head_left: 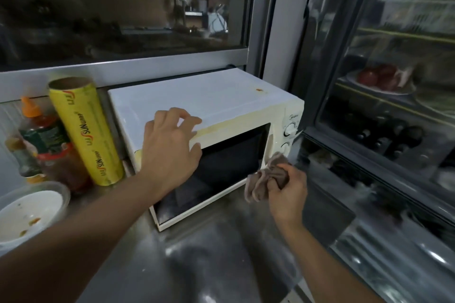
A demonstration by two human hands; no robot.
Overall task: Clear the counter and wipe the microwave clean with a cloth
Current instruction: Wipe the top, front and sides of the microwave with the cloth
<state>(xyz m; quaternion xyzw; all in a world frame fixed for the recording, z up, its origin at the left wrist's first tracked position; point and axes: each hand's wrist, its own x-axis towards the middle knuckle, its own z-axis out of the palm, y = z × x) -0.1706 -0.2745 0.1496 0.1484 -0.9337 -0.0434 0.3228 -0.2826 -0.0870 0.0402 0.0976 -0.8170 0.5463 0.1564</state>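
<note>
This is a working kitchen, likely a commercial one. A stainless-steel counter (197,261) carries a white microwave (202,110) at its back edge under a window (123,7), with a roll of cling wrap (86,130), sauce bottles (41,140) and a used bowl (29,209) toward its left edge. A glass-door fridge (394,81) with plated food stands at its right end.

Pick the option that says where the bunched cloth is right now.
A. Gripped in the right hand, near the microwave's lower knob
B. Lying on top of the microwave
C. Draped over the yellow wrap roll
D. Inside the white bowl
A: the right hand grips the cloth beside the microwave front.
</note>
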